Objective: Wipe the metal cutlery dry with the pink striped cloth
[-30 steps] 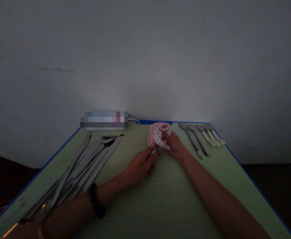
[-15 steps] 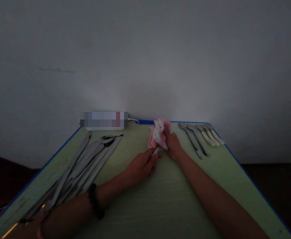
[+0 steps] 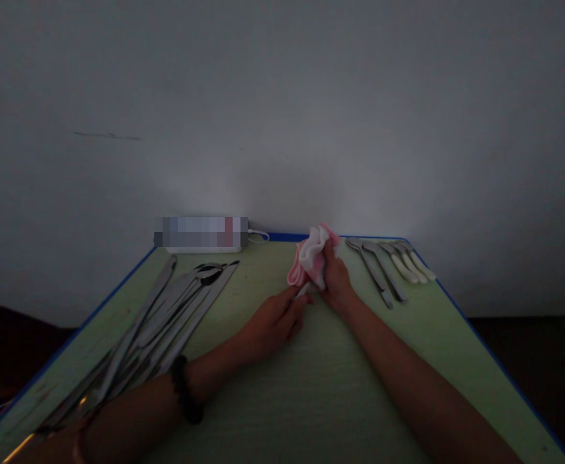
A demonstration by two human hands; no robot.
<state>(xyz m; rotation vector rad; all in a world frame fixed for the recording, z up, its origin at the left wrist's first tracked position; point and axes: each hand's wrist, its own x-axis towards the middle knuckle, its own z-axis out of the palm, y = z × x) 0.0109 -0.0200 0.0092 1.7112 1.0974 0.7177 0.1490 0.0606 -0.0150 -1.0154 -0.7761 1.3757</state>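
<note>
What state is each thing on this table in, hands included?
Left hand: closed around slim piece
Slim piece: mostly hidden
Right hand: gripping cloth
Cloth: bunched
Left-side cutlery: piled, overlapping
Right-side metal pair: side by side
White-handled pieces: side by side
Cable: looped
White box: blurred, unclear
Bracelet: worn

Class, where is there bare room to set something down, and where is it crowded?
Bare: the tabletop between the forearms; the gap between the left cutlery pile and the cloth; the strip between right forearm and blue edge. Crowded: the left side, and the far right corner with spoons and white-handled cutlery.
</note>
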